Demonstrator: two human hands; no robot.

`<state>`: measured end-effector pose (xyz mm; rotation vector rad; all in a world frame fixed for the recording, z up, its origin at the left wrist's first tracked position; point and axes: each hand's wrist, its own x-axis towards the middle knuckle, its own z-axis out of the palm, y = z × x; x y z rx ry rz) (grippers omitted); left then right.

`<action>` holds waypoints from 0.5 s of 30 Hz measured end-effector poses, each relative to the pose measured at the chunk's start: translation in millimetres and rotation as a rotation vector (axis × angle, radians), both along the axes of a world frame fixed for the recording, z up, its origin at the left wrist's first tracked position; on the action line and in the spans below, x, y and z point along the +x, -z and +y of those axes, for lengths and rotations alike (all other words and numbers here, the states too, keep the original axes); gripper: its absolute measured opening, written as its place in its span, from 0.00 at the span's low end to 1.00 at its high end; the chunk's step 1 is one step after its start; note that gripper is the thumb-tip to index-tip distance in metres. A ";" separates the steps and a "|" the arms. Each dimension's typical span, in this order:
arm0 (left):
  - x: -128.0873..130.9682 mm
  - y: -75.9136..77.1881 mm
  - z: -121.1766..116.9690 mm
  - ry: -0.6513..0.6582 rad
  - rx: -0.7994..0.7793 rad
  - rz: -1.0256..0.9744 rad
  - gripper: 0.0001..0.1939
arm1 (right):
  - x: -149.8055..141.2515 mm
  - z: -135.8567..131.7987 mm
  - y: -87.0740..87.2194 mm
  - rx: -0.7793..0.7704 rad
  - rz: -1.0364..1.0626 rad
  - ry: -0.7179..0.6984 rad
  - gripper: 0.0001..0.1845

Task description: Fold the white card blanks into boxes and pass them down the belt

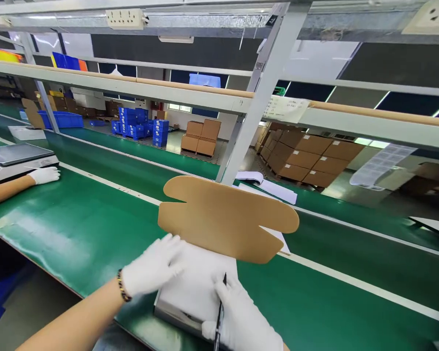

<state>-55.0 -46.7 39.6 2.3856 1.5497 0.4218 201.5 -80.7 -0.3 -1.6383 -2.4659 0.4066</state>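
Note:
My left hand (153,267), in a white glove with a bead bracelet at the wrist, lies with fingers stretched flat on a white sheet (201,282) covering the open box (175,314) at the near table edge. The box's brown cardboard lid flap (225,217) stands up behind the sheet. My right hand (241,319), also gloved, rests on the sheet's near right corner with its fingers closed around a black pen (219,317).
Green conveyor table (95,219) with a white stripe. A co-worker's gloved hand (46,174) rests beside a weighing scale (16,158) at far left. Papers (267,185) lie past a slanted frame post (256,97). Cardboard boxes (307,156) and blue crates (139,124) stand beyond.

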 end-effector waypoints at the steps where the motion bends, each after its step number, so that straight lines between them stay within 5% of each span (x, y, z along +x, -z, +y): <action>1: 13.3 7.0 0.6 0.067 -0.021 0.059 0.33 | -1.0 -0.1 -3.0 -0.002 0.030 0.034 0.43; 5: 47.1 25.9 1.7 0.170 0.078 0.032 0.39 | -17.1 -1.6 -0.4 -0.012 0.124 0.209 0.42; 12: 48.8 18.0 31.1 0.342 0.143 -0.066 0.31 | -23.0 14.8 7.7 -0.026 0.236 0.313 0.38; 15: 45.8 20.6 52.2 0.199 0.186 -0.126 0.31 | 7.6 36.1 -7.5 0.158 0.518 0.488 0.31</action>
